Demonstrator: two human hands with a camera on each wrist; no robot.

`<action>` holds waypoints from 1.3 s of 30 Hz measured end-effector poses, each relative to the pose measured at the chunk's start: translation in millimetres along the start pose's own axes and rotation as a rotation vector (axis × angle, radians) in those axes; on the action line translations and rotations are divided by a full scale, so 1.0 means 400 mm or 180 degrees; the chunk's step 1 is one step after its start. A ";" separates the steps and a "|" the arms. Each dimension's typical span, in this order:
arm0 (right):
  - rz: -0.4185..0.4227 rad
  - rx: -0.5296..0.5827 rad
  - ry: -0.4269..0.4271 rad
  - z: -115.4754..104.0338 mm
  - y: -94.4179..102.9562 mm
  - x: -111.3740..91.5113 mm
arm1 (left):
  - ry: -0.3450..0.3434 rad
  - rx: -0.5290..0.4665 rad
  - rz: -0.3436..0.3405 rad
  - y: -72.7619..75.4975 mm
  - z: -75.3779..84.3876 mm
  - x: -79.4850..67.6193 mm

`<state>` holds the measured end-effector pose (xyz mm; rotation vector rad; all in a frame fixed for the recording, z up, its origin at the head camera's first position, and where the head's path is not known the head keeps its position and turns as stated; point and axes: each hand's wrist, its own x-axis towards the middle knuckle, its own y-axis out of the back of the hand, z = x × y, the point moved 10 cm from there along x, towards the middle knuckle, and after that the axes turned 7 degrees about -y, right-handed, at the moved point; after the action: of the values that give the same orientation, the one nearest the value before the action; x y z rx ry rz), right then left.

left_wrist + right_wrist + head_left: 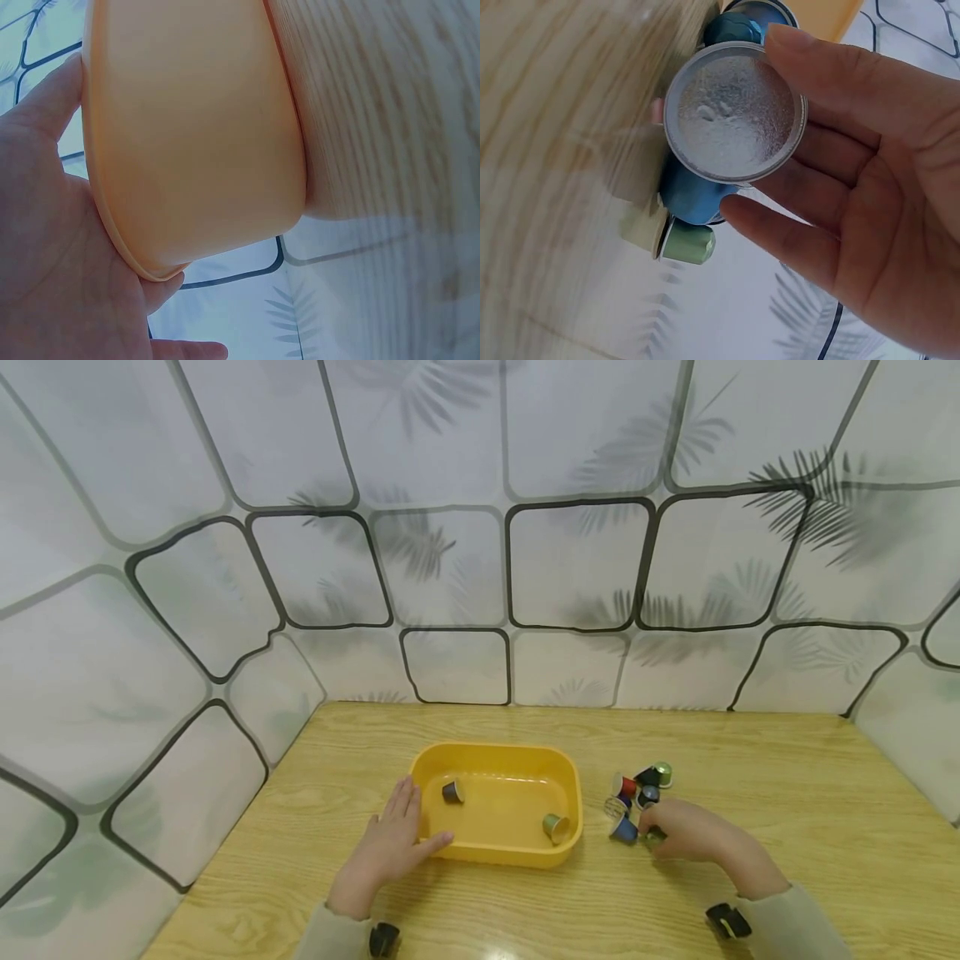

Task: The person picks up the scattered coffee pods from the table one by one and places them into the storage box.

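A yellow plastic basin [498,855] stands on the table with a dark coffee capsule [453,792] and a green-gold coffee capsule [555,828] inside. My left hand [390,843] rests against the basin's left end, fingers straight and thumb along the near rim. To the right of the basin, my right hand [686,833] pinches a greenish coffee capsule [654,837] between thumb and fingers. Its silver foil lid [735,112] faces the right wrist camera. Just beyond that hand lies a loose cluster of capsules, including a red one [624,786], a blue one [624,830] and a green one [662,774].
The wooden table [300,868] reaches back to a patterned wall covering [450,568] of white blocks and grey leaves. A similar covering rises along the left side. Dark straps [727,922] sit at both wrists.
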<state>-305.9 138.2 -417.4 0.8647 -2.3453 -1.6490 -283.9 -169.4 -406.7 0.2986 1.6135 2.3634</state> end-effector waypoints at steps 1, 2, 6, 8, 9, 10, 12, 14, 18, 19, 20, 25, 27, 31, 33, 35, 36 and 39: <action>0.0009 -0.0002 0.0020 -0.001 0.002 -0.001 | -0.0004 0.0004 0.0003 0.000 0.000 0.000; 0.0016 0.0008 0.0025 -0.001 0.004 -0.001 | -0.0009 0.0008 0.0010 0.000 0.000 0.001; 0.0048 -0.0023 0.0059 -0.006 0.013 -0.002 | -0.0018 0.0012 0.0027 0.000 0.001 0.001; 0.0079 -0.0031 0.0099 -0.013 0.019 -0.003 | -0.0010 -0.0005 0.0023 0.000 0.000 0.001; 0.0105 -0.0039 0.0130 -0.018 0.024 -0.004 | -0.0003 -0.0015 0.0019 -0.001 0.000 0.001; 0.0142 -0.0047 0.0164 -0.024 0.029 -0.006 | 0.0006 -0.0027 0.0014 0.000 -0.001 0.000; 0.0244 -0.0050 0.0244 -0.038 0.042 -0.009 | 0.0020 -0.0042 0.0006 0.000 -0.002 0.000; 0.0372 -0.0082 0.0284 -0.050 0.056 -0.012 | 0.0029 -0.0044 0.0001 0.000 -0.003 0.000; 0.0591 -0.0180 0.0315 -0.062 0.077 -0.015 | 0.0030 -0.0034 -0.0006 -0.001 -0.003 -0.001; 0.0629 -0.0197 0.0312 -0.064 0.081 -0.014 | 0.0027 -0.0032 -0.0004 -0.001 -0.003 -0.001; 0.0661 -0.0210 0.0318 -0.066 0.084 -0.014 | 0.0024 -0.0035 0.0000 -0.001 -0.003 -0.001; 0.0831 -0.0208 0.0373 -0.077 0.100 -0.018 | -0.0001 -0.0038 0.0019 0.000 -0.001 -0.001; 0.0917 -0.0203 0.0413 -0.084 0.108 -0.022 | -0.0007 -0.0036 0.0014 -0.001 -0.001 -0.001; 0.1068 -0.0177 0.0476 -0.097 0.121 -0.028 | -0.0009 -0.0028 0.0005 -0.003 -0.002 -0.001; 0.1159 -0.0181 0.0523 -0.105 0.128 -0.030 | -0.0009 -0.0030 0.0003 -0.003 -0.002 -0.002; 0.1249 -0.0198 0.0592 -0.115 0.134 -0.032 | -0.0004 -0.0035 0.0002 -0.003 -0.003 -0.002; 0.1293 -0.0213 0.0616 -0.120 0.137 -0.033 | -0.0001 -0.0042 -0.0002 -0.003 -0.003 -0.002; 0.1393 -0.0233 0.0710 -0.134 0.144 -0.033 | 0.0004 -0.0031 -0.0007 -0.003 -0.003 -0.001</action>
<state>-293.3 114.8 -342.4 0.4489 -2.1149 -1.3705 -283.7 -170.3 -408.1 0.2932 1.6015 2.3696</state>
